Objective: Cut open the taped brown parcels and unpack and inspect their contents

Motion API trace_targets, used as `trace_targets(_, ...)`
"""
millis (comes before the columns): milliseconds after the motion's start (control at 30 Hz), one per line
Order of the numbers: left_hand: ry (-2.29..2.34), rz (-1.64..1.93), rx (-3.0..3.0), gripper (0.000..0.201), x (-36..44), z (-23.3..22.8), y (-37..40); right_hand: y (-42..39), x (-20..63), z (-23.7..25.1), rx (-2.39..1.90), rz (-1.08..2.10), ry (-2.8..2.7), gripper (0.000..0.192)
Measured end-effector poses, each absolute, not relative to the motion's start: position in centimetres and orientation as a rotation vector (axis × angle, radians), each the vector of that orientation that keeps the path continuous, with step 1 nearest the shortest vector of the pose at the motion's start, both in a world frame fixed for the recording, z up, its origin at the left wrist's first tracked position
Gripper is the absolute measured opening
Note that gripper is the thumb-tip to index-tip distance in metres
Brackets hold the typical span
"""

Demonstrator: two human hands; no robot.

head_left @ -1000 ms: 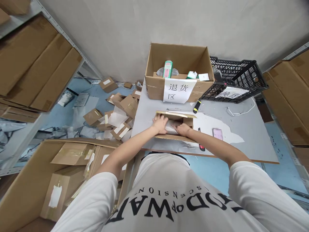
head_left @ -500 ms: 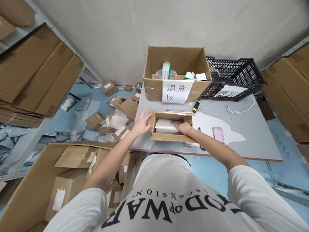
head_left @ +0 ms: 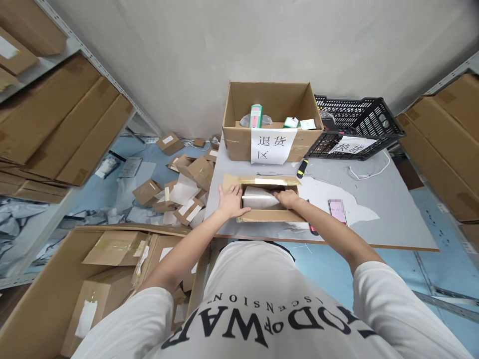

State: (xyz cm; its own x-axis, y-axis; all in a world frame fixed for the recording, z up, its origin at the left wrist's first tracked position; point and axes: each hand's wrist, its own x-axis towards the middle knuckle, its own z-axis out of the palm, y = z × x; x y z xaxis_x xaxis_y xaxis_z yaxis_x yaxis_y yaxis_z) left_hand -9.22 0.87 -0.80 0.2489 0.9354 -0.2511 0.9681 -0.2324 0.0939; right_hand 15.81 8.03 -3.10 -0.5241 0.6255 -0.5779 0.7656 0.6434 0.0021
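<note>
The left hand lies flat and spread on the left end of a small open cardboard carton, fingers stretched over its folded-out flap and thumb hooked along the near wall — pressing, not gripping. The right hand rests half curled at the carton's right end, fingertips dipped inside onto a white wrapped packet; whether they pinch it or only touch it cannot be told. The carton sits on the near part of a grey table, just ahead of the person's white shirt.

The carton is plain brown corrugated board with a strip of pale tape on its far flap; the packet inside looks smooth and slightly glossy, oblong in shape. Behind it stands a bigger open cardboard box bearing a white paper sign that reads 退货区. Beside that, a black plastic lattice crate carries another paper label — its writing is too blurred to read. A phone lies face up to the right of the carton, and a yellow-and-black utility knife lies near the sign.
</note>
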Motion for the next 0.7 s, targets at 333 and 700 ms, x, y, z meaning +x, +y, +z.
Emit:
trace_targets(333,1.81,-0.096,2.177,0.093,-9.5,-1.0,1.3,8.4,16.5,0.4,1.08,-0.275,2.41,0.041)
trace_targets(700,1.85,0.202,1.956,0.1,-10.1,-1.9,2.8,8.8,18.5,5.9,1.108,-0.316,2.616,0.026)
